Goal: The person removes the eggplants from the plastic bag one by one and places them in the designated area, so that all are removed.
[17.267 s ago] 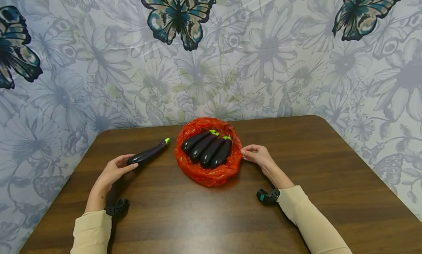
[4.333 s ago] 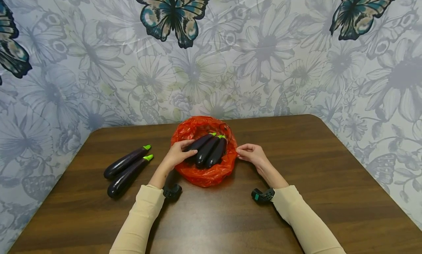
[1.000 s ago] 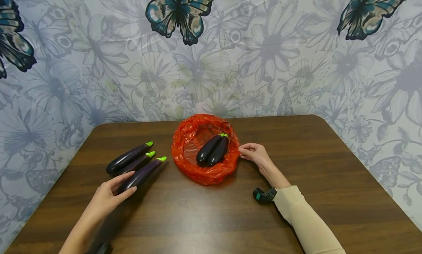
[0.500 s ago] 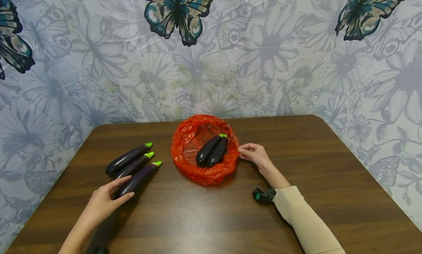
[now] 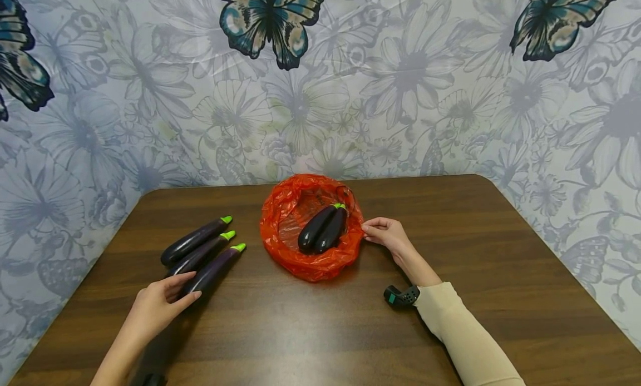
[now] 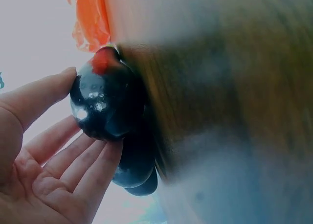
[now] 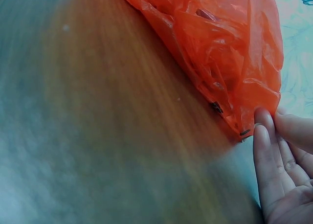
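Eggplants [image 5: 200, 257]: purplish black, bright green stem ends [image 5: 240, 247]
Bag [image 5: 277, 253]: orange-red
Surface [image 5: 450, 219]: brown, darker wood-grain streaks
Backdrop [image 5: 408, 77]: pale grey-white, grey flower print
Butterflies [image 5: 270, 24]: teal, cream, black
Sleeve [image 5: 463, 330]: pale yellow
Wristband [image 5: 405, 296]: black, green patch [image 5: 392, 298]

A brown wooden table [image 5: 496, 302] is showing streaky grain and shining toward its near edge. Behind the table, a patterned wall [image 5: 410, 158] is rising, its grey flowers [image 5: 410, 72] spreading across white. One blue-and-beige butterfly [image 5: 270, 24] is sitting high above the table's back edge; another butterfly [image 5: 558, 24] is appearing beyond its right corner, a third butterfly [image 5: 22, 63] beyond its left.
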`<state>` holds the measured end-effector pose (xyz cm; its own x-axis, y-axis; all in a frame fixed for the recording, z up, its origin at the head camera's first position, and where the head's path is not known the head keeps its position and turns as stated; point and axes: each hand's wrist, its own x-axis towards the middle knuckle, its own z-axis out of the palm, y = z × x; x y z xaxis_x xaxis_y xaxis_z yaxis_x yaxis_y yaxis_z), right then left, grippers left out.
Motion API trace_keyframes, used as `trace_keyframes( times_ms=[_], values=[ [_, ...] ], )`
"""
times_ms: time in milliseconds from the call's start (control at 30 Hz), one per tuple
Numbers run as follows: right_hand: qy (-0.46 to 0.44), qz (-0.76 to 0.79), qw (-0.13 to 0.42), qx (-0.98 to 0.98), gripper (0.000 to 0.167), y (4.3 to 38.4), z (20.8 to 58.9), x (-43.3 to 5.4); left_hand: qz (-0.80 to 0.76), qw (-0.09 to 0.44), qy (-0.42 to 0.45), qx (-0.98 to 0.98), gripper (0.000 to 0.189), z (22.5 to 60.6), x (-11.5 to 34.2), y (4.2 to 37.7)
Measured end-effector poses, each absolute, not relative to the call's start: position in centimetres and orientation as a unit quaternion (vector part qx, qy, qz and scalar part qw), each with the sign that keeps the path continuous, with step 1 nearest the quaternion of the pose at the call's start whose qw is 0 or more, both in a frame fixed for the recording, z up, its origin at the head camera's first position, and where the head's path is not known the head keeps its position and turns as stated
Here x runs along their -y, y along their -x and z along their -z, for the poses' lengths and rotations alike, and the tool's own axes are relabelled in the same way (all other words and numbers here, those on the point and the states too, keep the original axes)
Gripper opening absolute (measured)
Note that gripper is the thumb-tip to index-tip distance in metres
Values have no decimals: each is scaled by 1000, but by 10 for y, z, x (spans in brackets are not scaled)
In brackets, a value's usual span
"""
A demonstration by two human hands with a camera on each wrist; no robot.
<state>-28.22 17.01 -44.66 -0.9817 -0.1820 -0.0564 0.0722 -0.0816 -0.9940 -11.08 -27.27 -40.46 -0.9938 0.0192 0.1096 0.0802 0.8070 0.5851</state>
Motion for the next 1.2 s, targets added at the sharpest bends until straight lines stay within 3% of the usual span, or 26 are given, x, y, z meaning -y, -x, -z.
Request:
trace_keyframes(
  times_ms=[300,600,1200],
  values=[
    [100,754,69,-646,10,278,447,-172,272,46,11,961,54,402,273,110],
    [45,739,86,-667,9,281,445,-170,249,62,9,967,53,402,272,108],
    [47,739,85,-666,14,281,445,-171,250,123,20,960,46,375,253,105]
  ],
)
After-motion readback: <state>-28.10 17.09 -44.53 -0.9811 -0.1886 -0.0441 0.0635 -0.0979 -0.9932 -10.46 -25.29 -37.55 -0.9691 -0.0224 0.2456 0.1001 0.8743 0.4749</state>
